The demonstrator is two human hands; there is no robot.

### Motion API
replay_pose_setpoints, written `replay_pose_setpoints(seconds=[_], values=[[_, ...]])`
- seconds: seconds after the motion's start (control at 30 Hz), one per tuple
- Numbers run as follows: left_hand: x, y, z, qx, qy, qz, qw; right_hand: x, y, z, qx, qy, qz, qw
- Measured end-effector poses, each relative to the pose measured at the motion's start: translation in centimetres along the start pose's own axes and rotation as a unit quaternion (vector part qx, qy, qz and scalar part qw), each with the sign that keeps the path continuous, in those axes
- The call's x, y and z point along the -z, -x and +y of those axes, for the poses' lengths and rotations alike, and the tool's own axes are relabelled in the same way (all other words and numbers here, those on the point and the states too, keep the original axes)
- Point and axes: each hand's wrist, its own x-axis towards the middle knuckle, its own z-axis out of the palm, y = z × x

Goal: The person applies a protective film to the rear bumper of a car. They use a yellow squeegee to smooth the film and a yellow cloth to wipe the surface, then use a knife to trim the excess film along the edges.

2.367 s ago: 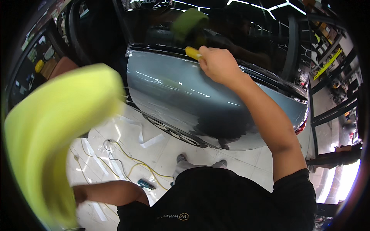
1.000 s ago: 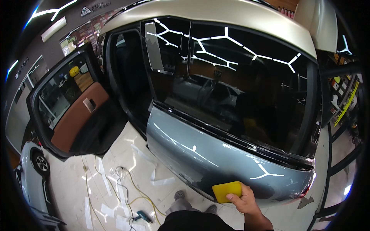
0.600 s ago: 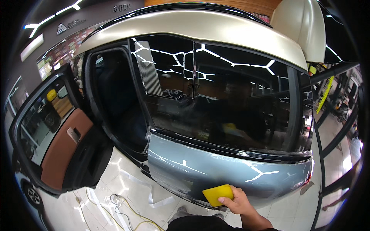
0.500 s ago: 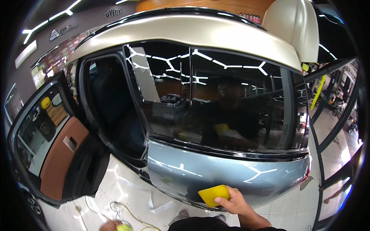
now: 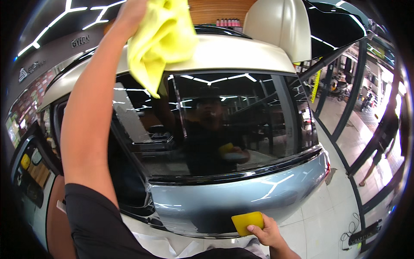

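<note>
Yellow-green in the head view, the cloth (image 5: 166, 39) hangs bunched from the grip of the left hand (image 5: 133, 15), in front of the roof (image 5: 241, 54) and window (image 5: 246, 121). The right hand (image 5: 269, 233) pinches a squeegee (image 5: 243, 222) before the panel (image 5: 263, 200). We judge this a wiping step, calling for the cloth laid flat. The top edge crops the left hand; we cannot tell whether cloth or squeegee touches the bodywork.
</note>
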Motion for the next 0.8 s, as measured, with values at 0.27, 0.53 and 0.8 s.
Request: replay_pose_setpoints(seconds=[0.27, 0.53, 0.8], values=[[-4.7, 6.8, 11.0, 0.084, -0.058, -0.097, 0.99, 1.8, 6.4, 2.6, -0.096, -0.07, 0.134, 0.984], [8.8, 39.7, 30.5, 0.51, 0.007, -0.091, 0.855, 9.7, 3.6, 3.9, -0.017, -0.171, 0.093, 0.981], [9.5, 44.0, 34.2, 0.768, 0.157, -0.027, 0.62, 11.0, -2.5, 3.7, 0.054, -0.147, -0.15, 0.976]])
